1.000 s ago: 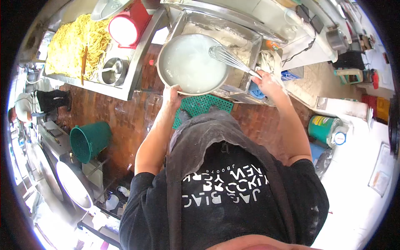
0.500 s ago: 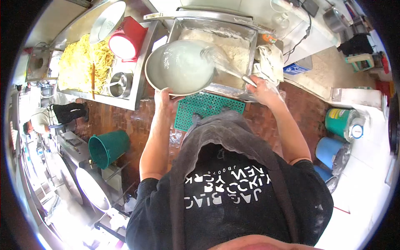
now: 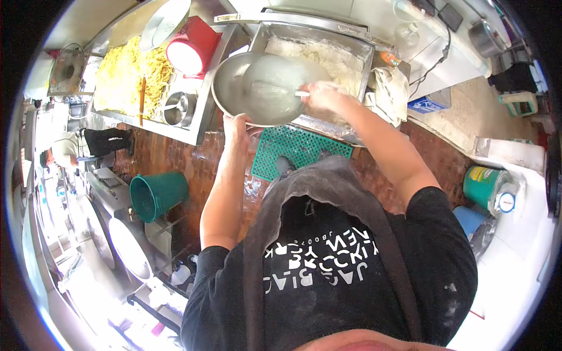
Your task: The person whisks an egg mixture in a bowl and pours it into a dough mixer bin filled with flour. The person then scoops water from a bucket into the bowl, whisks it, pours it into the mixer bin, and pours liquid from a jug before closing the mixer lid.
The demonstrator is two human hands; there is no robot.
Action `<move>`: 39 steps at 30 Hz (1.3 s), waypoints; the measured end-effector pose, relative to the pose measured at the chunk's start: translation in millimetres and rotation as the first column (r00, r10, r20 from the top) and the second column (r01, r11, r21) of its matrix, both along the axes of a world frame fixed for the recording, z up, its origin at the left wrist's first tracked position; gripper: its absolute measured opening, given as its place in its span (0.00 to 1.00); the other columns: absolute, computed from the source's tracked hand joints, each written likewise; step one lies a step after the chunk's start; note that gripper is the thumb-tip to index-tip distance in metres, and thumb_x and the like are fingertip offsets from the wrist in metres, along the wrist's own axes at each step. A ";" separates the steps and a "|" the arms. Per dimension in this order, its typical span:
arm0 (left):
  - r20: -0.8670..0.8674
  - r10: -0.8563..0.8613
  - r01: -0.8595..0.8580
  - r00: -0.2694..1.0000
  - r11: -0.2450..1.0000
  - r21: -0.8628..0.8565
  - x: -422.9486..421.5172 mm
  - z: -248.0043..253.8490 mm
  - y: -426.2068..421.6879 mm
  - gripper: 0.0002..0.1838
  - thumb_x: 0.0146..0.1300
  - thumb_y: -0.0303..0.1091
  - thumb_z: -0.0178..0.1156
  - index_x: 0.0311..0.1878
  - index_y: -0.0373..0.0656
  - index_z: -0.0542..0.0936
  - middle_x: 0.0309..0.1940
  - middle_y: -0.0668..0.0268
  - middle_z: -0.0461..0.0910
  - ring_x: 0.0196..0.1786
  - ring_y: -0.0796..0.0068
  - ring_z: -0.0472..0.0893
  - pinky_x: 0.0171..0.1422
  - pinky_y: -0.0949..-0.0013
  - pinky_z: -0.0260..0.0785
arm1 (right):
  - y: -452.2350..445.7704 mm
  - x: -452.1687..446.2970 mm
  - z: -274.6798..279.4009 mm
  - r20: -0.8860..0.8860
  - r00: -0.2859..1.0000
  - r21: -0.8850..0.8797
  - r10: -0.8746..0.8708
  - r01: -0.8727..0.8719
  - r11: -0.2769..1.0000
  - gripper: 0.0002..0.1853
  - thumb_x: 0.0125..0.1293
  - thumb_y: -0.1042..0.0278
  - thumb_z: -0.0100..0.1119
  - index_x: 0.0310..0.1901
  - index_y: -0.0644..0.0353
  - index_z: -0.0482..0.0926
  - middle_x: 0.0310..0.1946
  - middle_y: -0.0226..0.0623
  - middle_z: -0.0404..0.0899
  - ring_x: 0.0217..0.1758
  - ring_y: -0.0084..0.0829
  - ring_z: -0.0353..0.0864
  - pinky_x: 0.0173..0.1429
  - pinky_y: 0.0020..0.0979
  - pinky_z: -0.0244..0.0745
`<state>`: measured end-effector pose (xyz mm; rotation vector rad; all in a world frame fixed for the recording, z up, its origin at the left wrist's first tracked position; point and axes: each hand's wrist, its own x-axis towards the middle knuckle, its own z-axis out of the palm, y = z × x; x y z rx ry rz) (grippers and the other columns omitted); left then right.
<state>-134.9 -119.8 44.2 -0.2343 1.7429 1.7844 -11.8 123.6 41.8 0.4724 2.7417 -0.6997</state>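
Note:
A wide metal bowl (image 3: 229, 88) of pale, cloudy liquid is tilted over the near left part of a metal tray (image 3: 369, 61) coated in flour. Gripping the bowl's near rim is my left hand (image 3: 236, 125), its fingers curled beneath the edge. A wire whisk (image 3: 272, 90) lies low in the bowl, its wires in the liquid and smeared by motion. My right hand (image 3: 325, 96), slightly blurred, is closed round the whisk's handle above the bowl's right side.
Left of the bowl are a red scale (image 3: 196, 47), a small pot (image 3: 179, 109) and a heap of yellow noodles (image 3: 126, 82). A cloth (image 3: 389, 90) hangs right of the tray. A green mat (image 3: 275, 153) lies underfoot; a green bucket (image 3: 158, 196) stands left. Another person (image 3: 105, 143) is far left.
My right hand has swept the whisk leftward and down into the bowl, away from the right rim. My left hand still holds the bowl. The whole view has shifted slightly.

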 end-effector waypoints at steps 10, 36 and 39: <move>0.018 -0.003 0.003 1.000 1.000 -0.018 4.3 8.5 15.0 0.35 0.46 0.15 0.48 0.64 0.36 0.63 0.46 0.44 0.78 0.35 0.43 0.85 0.31 0.47 0.86 | 3.2 23.9 3.1 0.071 0.996 -0.007 -0.062 0.062 0.998 0.20 0.68 0.56 0.48 0.56 0.52 0.80 0.53 0.41 0.83 0.54 0.47 0.82 0.58 0.44 0.77; -0.255 -0.063 0.010 0.965 0.979 -0.204 -2.2 11.6 59.5 0.37 0.47 0.16 0.50 0.66 0.42 0.60 0.56 0.48 0.71 0.46 0.46 0.83 0.31 0.51 0.85 | 34.4 71.0 -160.5 -0.146 0.895 -0.123 -0.422 0.406 0.905 0.19 0.73 0.47 0.46 0.55 0.44 0.80 0.29 0.42 0.83 0.30 0.42 0.82 0.38 0.46 0.76; -0.493 -0.195 -0.003 0.848 0.928 -0.372 -9.5 4.6 49.0 0.41 0.52 0.18 0.52 0.73 0.38 0.52 0.62 0.44 0.65 0.60 0.46 0.76 0.54 0.52 0.80 | 50.9 53.2 -95.7 0.123 0.854 -0.010 -0.505 0.510 0.860 0.22 0.73 0.44 0.45 0.61 0.40 0.77 0.34 0.41 0.84 0.35 0.44 0.83 0.41 0.45 0.76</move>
